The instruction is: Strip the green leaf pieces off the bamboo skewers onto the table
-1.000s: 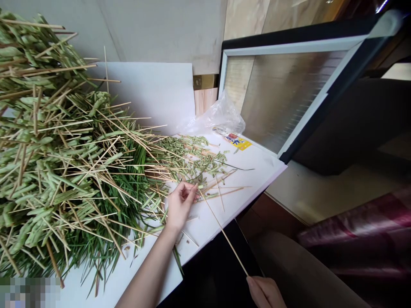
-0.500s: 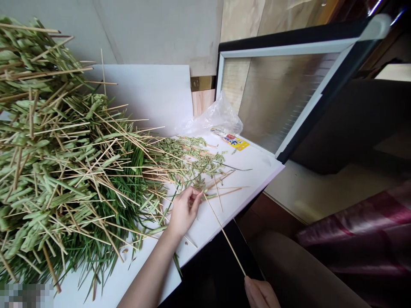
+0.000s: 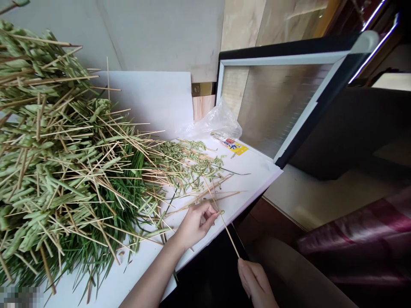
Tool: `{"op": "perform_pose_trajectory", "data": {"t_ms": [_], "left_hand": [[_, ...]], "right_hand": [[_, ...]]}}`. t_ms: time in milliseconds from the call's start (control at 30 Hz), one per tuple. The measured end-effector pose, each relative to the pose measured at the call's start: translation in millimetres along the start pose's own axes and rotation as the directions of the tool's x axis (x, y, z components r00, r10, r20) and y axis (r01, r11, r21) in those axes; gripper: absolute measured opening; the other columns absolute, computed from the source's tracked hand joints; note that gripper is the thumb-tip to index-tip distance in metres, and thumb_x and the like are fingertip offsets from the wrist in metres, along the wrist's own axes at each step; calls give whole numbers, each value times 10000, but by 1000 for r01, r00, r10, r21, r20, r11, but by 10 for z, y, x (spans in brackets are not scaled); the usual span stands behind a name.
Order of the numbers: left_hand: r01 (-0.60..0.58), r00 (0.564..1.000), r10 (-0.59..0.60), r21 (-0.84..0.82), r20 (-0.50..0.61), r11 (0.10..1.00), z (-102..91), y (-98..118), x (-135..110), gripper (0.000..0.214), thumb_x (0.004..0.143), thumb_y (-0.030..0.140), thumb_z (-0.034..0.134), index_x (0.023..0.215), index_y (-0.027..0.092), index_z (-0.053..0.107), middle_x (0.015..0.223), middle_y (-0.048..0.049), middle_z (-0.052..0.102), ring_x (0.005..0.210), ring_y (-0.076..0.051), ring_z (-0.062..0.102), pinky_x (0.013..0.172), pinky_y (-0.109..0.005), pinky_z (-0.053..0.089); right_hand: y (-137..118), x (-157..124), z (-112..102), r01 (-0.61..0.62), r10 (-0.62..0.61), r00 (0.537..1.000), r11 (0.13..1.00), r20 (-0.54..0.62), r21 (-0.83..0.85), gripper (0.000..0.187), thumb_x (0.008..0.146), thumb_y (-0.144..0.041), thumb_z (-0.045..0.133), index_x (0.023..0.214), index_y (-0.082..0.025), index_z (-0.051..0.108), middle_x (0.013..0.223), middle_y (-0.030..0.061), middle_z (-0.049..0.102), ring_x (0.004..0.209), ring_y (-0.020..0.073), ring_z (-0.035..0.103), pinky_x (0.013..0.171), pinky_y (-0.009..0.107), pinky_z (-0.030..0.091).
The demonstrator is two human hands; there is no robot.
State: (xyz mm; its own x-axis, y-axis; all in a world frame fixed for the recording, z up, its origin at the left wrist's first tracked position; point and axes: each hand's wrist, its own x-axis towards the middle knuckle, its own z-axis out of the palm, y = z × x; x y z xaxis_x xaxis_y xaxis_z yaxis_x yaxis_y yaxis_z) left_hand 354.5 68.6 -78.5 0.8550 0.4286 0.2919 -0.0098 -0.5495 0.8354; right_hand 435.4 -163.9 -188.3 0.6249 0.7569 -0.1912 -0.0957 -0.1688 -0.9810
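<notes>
In the head view, my right hand grips the lower end of a thin bamboo skewer, which slants up and left above the table's front edge. My left hand pinches a small piece of green bean on the skewer, thumb and forefinger closed. Beyond the fingers a thin stick runs on over the table; I cannot tell whether it is the same skewer. Loose cut green bean pieces lie scattered behind my left hand, with several skewers among them.
A large heap of skewered green beans and long green chives fills the left of the white table. At the back lie a clear plastic bag and a yellow label. A black-framed glass panel leans behind.
My left hand has come toward me and right, with the bean piece now further down the skewer. My right hand has moved up and slightly left, so the hands are closer together.
</notes>
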Motion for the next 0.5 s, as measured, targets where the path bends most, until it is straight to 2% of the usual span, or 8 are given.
{"op": "perform_pose_trajectory", "data": {"t_ms": [100,200,267,333,367,400,500], "left_hand": [[-14,999,14,-25,-35,1000,17,-22,0,189,984,344,578,900,179,617,724,-2,647,656,-134,606,623,-233,459],[-15,994,11,-34,-105,999,-20,-51,-1,203,991,374,571,1067,191,612,799,-6,651,711,-142,614,695,-254,494],[-3,989,1,-14,-148,1000,-71,-65,4,205,1012,378,524,1097,203,592,820,-7,648,723,-146,618,714,-264,505],[19,982,-11,41,-189,999,-140,-71,30,198,1023,373,486,1105,213,570,819,-7,651,727,-154,627,697,-266,508],[36,978,-18,83,-209,996,-181,-70,58,190,1023,367,477,1110,218,557,812,-6,656,723,-160,633,677,-266,505],[58,973,-26,135,-228,989,-227,-66,100,179,1020,356,472,1118,223,541,805,-4,663,715,-166,640,656,-265,502],[156,953,-57,317,-299,936,-376,-26,331,177,995,283,473,1162,227,495,837,-13,699,676,-179,664,628,-275,495]], "right_hand": [[3,231,64,38,-38,999,999,27,2,570,941,-666,468,570,-265,305,543,-102,257,486,92,249,475,286,193],[-32,474,105,121,-121,992,993,44,1,577,914,-719,444,582,-276,280,560,-92,247,517,101,214,492,318,160],[-6,619,122,172,-173,984,985,45,19,583,908,-725,446,575,-274,286,561,-90,253,520,100,215,491,316,160],[84,738,138,220,-223,974,973,36,72,573,930,-691,446,571,-268,300,569,-88,256,510,98,230,490,310,169],[147,785,148,252,-251,968,961,-20,113,572,936,-671,454,559,-267,304,553,-90,247,489,95,221,480,309,158],[212,823,159,249,-244,968,956,-48,157,568,940,-649,474,554,-264,316,563,-88,251,497,99,227,482,307,175],[351,877,197,201,-191,978,971,-89,129,578,918,-685,477,539,-273,338,535,-81,261,480,114,267,468,315,232]]}}
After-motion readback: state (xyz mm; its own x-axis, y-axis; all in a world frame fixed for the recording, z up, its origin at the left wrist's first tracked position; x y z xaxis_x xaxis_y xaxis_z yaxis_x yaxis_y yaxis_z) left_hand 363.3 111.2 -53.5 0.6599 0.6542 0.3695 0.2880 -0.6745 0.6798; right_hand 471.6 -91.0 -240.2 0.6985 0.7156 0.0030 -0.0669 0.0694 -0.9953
